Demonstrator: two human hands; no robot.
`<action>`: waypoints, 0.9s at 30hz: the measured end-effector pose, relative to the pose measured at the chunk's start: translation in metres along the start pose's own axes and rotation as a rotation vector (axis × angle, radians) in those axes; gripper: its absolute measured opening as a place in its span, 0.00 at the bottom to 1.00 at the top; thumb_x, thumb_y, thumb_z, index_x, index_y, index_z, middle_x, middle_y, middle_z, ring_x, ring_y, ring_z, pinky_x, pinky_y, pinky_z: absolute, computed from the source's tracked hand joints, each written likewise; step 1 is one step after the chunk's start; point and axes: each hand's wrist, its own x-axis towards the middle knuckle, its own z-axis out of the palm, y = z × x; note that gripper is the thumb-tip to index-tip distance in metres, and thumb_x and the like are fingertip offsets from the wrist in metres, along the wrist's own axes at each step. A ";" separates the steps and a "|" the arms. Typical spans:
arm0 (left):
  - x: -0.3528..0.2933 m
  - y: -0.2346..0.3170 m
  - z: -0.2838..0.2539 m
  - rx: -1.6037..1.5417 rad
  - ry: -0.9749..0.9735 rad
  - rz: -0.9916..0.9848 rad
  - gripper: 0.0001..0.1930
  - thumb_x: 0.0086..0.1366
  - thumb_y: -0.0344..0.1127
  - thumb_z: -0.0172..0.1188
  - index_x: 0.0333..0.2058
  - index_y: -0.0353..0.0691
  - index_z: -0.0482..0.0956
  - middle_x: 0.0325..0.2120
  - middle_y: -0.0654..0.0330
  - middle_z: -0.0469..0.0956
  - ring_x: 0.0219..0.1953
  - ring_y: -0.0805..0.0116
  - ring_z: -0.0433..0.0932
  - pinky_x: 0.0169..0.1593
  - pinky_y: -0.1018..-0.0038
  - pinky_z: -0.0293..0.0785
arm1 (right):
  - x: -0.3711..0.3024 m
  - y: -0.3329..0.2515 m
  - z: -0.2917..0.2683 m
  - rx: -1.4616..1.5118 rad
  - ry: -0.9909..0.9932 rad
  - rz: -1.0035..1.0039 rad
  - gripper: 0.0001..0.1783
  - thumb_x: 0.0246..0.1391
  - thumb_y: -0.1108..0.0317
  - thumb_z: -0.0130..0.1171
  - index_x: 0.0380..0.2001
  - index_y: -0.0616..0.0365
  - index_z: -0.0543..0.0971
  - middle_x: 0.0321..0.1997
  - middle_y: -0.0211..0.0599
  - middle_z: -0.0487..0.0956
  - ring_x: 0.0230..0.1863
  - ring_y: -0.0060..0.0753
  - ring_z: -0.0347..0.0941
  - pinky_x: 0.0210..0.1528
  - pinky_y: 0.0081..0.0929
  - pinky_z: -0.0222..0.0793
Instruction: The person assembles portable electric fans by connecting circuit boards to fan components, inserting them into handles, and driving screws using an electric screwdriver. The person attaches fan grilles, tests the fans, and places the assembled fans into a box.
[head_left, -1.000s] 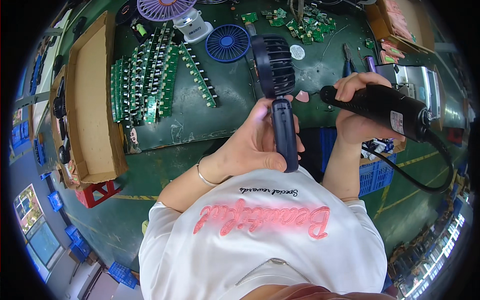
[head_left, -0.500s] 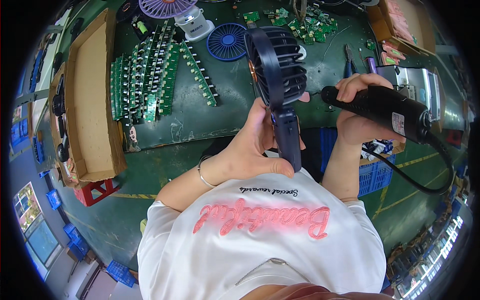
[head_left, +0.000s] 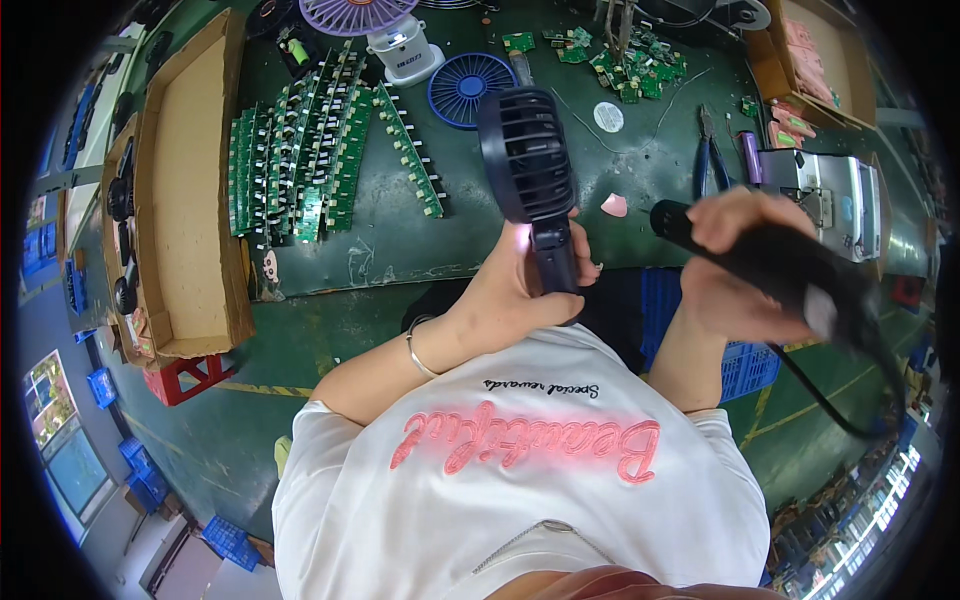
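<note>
Beside the green workbench [head_left: 400, 245], the left hand [head_left: 508, 297] grasped a handheld fan [head_left: 527, 155] nearly toward twelve o'clock, the right hand [head_left: 725, 298] a corded tool [head_left: 765, 252] toward ten.

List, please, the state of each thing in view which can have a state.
Dark handheld fan: held in the left grip; running or not, I cannot tell.
Black corded tool: held in the right grip, blurred; on or off, I cannot tell.
Pliers: lying down, handles spread apart.
Cardboard tray: open at the top.
Blue round grille: lying flat.
Green circuit-board strips: laid close together, one apart.
</note>
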 end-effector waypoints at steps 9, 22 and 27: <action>0.007 -0.004 0.003 -0.165 0.084 -0.105 0.08 0.59 0.23 0.54 0.38 0.32 0.72 0.35 0.55 0.77 0.36 0.70 0.77 0.45 0.74 0.74 | -0.001 -0.037 0.043 0.358 -0.441 -0.102 0.10 0.60 0.71 0.47 0.44 0.55 0.64 0.31 0.47 0.77 0.27 0.42 0.75 0.28 0.39 0.76; 0.005 -0.004 -0.002 -0.009 -0.031 -0.064 0.07 0.65 0.28 0.53 0.41 0.33 0.72 0.39 0.55 0.78 0.40 0.72 0.76 0.47 0.75 0.73 | -0.006 -0.033 0.054 0.279 -0.412 -0.071 0.07 0.59 0.72 0.49 0.36 0.59 0.61 0.30 0.48 0.77 0.26 0.43 0.75 0.29 0.41 0.75; 0.003 -0.004 -0.005 0.038 -0.040 -0.073 0.08 0.64 0.29 0.53 0.41 0.33 0.72 0.38 0.55 0.78 0.41 0.72 0.76 0.48 0.74 0.72 | -0.009 -0.033 0.056 0.259 -0.356 -0.076 0.07 0.59 0.72 0.49 0.35 0.58 0.61 0.28 0.46 0.77 0.25 0.41 0.75 0.27 0.38 0.75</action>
